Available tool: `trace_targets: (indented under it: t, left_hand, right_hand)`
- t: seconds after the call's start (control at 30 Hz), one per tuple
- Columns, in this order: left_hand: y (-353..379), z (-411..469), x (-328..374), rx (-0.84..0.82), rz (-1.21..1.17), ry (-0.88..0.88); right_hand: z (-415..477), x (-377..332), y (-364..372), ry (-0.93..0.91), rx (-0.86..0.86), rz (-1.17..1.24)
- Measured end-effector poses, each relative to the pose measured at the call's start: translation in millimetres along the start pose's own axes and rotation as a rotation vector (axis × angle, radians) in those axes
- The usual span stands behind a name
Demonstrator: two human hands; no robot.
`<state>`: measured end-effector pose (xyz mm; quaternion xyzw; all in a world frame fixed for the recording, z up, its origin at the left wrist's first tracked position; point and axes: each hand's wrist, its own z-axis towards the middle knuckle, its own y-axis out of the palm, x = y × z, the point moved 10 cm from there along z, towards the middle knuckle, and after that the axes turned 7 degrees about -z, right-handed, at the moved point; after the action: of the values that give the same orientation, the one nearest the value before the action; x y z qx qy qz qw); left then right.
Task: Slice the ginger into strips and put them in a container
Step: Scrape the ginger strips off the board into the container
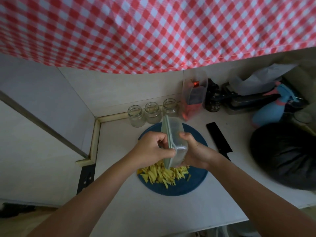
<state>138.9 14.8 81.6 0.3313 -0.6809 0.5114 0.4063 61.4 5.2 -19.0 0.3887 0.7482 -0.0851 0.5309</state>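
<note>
A heap of yellow ginger strips (164,176) lies on the near half of a round blue cutting board (193,183). Above the board I hold a clear plastic container (176,134) on its side, its pale green lid (166,134) facing left. My left hand (152,147) grips the lid's edge with curled fingers. My right hand (193,149) grips the container's body from the right and underneath. The container hides the far part of the heap.
A black cleaver (219,139) lies on the counter right of the board. Three empty glass jars (151,112) stand behind it, beside a tall plastic box (194,98), a dark bottle (212,100) and clutter. A black bag (287,156) sits at far right.
</note>
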Motion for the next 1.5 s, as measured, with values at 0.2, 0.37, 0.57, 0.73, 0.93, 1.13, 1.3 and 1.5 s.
trace_targets:
  t: [0.2,0.37,0.57,0.73,0.93,1.13,1.3,1.5]
  left_hand:
    - [-40,-15,-38,0.091,-0.288,-0.215]
    - [-77,-47,-108,0.466,-0.491,-0.392]
    - [-102,-104,-191,0.818,-0.743,-0.560]
    - [-92,-145,-252,0.852,-0.803,-0.760]
    - [-98,-160,-273,0.776,-0.578,-0.899]
    - [-100,-142,-242,0.522,-0.214,-0.980]
    - [-49,-75,-163,0.338,-0.505,-0.679]
    - [-18,-23,-109,0.219,-0.581,-0.511]
  right_hand:
    - [-14,8,-32,0.018,0.012,0.187]
    - [-5,-3,-40,-0.069,0.045,0.331]
    - [7,12,-28,-0.077,0.012,0.487]
    - [15,16,-9,-0.054,0.001,0.477]
    - [28,23,15,-0.019,-0.054,0.490]
    - [27,19,15,-0.041,-0.023,0.575]
    - [19,5,23,-0.111,-0.025,0.649]
    - [6,-3,15,-0.133,-0.007,0.560]
